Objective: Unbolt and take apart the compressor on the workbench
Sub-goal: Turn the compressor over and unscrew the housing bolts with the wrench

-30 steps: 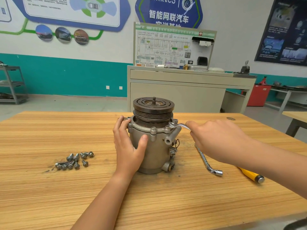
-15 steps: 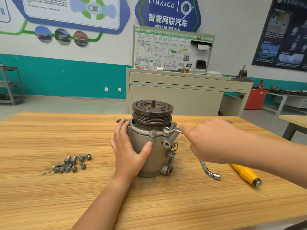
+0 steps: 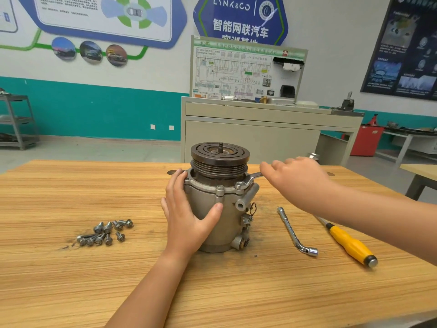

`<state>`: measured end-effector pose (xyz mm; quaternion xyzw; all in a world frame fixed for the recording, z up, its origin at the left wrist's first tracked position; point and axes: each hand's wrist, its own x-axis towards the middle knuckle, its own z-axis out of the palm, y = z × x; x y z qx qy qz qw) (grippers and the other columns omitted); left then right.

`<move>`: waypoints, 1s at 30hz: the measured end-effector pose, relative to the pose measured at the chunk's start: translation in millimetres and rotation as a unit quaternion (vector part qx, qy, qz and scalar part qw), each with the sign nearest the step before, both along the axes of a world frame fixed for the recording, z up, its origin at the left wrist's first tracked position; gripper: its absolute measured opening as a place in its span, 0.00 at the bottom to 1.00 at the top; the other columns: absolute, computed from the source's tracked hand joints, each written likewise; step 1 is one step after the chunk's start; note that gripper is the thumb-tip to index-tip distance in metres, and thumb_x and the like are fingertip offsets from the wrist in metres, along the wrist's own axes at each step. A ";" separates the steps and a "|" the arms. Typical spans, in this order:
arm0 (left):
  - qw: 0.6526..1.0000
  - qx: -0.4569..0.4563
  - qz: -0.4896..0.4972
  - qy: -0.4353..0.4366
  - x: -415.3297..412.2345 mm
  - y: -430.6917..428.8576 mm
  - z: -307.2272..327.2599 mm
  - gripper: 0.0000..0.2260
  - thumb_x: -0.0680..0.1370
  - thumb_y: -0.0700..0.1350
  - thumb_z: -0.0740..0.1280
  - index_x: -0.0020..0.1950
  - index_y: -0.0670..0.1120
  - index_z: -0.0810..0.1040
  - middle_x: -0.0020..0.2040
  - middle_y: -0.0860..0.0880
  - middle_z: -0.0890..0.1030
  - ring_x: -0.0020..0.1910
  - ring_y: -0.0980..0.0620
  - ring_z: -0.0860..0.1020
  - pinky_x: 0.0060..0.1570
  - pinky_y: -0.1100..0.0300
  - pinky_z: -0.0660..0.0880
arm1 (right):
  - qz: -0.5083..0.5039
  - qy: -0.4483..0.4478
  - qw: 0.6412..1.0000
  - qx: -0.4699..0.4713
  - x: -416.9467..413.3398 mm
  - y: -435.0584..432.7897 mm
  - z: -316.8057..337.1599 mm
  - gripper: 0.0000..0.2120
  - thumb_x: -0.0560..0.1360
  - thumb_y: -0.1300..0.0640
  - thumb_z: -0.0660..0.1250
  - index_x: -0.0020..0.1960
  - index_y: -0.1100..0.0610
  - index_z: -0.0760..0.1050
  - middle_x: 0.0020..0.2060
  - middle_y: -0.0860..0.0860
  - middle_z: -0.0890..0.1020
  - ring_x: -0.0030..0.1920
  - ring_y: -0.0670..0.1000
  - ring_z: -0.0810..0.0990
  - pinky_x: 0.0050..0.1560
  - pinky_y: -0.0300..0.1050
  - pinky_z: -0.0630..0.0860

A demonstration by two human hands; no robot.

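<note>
The grey compressor (image 3: 227, 223) stands upright mid-bench, its dark grooved pulley (image 3: 220, 155) on top. My left hand (image 3: 186, 214) wraps the housing's left side, thumb across the front. A ring wrench (image 3: 248, 180) sits on a flange bolt at the right front. My right hand (image 3: 295, 183) holds the wrench handle just right of the pulley; the handle is hidden under the hand. Another flange bolt (image 3: 220, 187) stands at the front centre.
A pile of several loose bolts (image 3: 105, 233) lies left of the compressor on the wooden bench (image 3: 71, 280). An L-shaped socket wrench (image 3: 295, 233) and a yellow-handled screwdriver (image 3: 350, 245) lie to the right. A beige cabinet (image 3: 260, 138) stands behind the bench.
My right hand has swung the wrench handle away from me, toward the back of the bench. The L-shaped socket wrench now shows in full. My left hand stays on the housing.
</note>
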<state>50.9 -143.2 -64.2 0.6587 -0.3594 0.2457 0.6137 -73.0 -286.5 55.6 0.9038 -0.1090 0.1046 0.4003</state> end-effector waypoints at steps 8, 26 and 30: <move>1.000 -0.006 0.006 -0.010 1.4 -1.0 -1.2 0.34 0.67 0.60 0.64 0.68 0.55 0.56 0.68 0.59 0.58 0.70 0.58 0.58 0.68 0.36 0.58 | 0.068 -0.001 0.998 -0.016 29.1 -22.4 -12.1 0.18 0.77 0.67 0.55 0.67 0.61 0.60 0.61 0.57 0.73 0.60 0.57 0.74 0.62 0.49 0.67; 1.000 0.003 0.004 0.001 2.3 0.0 -1.3 0.35 0.66 0.61 0.64 0.69 0.54 0.55 0.69 0.55 0.59 0.71 0.55 0.58 0.68 0.38 0.59 | 0.002 -0.045 0.992 0.117 -49.0 13.9 -1.9 0.17 0.79 0.58 0.53 0.65 0.50 0.54 0.34 0.46 0.72 0.29 0.47 0.68 0.24 0.39 0.61; 1.000 0.004 -0.006 0.001 3.7 0.6 -2.2 0.35 0.66 0.61 0.64 0.70 0.54 0.54 0.70 0.55 0.58 0.72 0.54 0.58 0.70 0.41 0.59 | -0.008 -0.031 0.990 0.135 -42.2 22.2 -4.6 0.19 0.78 0.61 0.53 0.66 0.51 0.54 0.30 0.47 0.68 0.27 0.47 0.65 0.23 0.40 0.60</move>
